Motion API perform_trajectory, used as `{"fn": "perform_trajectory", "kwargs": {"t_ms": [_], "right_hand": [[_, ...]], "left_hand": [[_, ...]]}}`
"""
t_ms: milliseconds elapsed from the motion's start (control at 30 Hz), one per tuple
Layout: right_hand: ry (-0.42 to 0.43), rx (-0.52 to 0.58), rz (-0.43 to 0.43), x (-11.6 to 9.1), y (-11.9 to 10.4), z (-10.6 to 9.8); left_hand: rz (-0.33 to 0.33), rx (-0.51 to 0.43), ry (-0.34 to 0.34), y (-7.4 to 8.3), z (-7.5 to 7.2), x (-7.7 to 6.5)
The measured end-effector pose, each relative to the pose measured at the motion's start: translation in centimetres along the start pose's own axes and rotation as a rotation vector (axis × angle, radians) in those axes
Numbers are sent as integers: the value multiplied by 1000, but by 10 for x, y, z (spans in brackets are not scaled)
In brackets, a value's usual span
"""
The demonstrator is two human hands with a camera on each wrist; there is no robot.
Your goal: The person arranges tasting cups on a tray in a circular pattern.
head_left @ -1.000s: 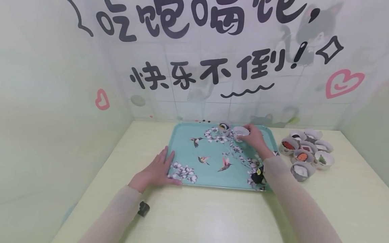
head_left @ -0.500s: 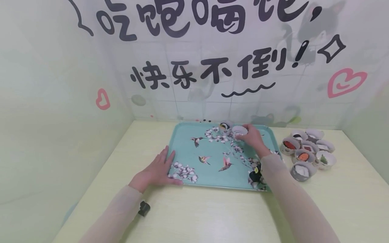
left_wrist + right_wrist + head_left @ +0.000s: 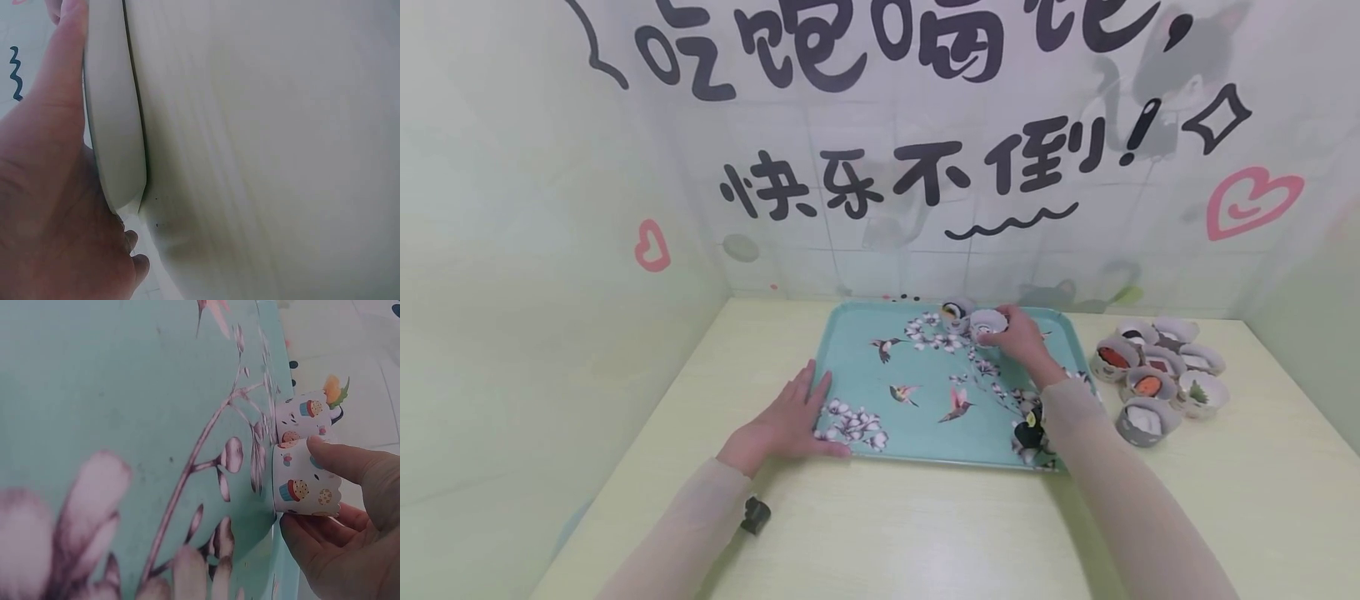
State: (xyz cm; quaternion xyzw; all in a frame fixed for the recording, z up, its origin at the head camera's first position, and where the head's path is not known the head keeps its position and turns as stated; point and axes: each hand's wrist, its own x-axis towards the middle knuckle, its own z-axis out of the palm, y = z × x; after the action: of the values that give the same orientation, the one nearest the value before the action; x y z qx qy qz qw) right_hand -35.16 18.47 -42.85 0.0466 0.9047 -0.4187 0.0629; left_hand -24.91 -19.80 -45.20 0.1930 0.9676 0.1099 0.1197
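On the back part of the turquoise tray, printed with birds and blossoms, my right hand pinches a paper baking cup, thumb on one side and fingers on the other. This cup stands upright against a second paper cup holding a sushi-like piece; the right wrist view shows cupcake prints on the held cup and an orange and green topping above the other. My left hand rests at the tray's front left corner, fingers spread along the left edge, thumb at the front edge.
Several paper cups with sushi-like pieces cluster on the table right of the tray. A black strap-like piece shows by the left wrist, another black device by the right. A wall with large writing closes off the back.
My right hand has slid the paper cup slightly left, up to the other cup. The left hand stays at the tray corner.
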Motion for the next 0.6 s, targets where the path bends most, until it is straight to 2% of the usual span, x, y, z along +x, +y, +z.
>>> {"fn": "perform_trajectory", "kwargs": {"t_ms": [600], "right_hand": [[-25,65,-36,-12,9,-17]], "left_hand": [[10,7,9,3,-3,-1]]}}
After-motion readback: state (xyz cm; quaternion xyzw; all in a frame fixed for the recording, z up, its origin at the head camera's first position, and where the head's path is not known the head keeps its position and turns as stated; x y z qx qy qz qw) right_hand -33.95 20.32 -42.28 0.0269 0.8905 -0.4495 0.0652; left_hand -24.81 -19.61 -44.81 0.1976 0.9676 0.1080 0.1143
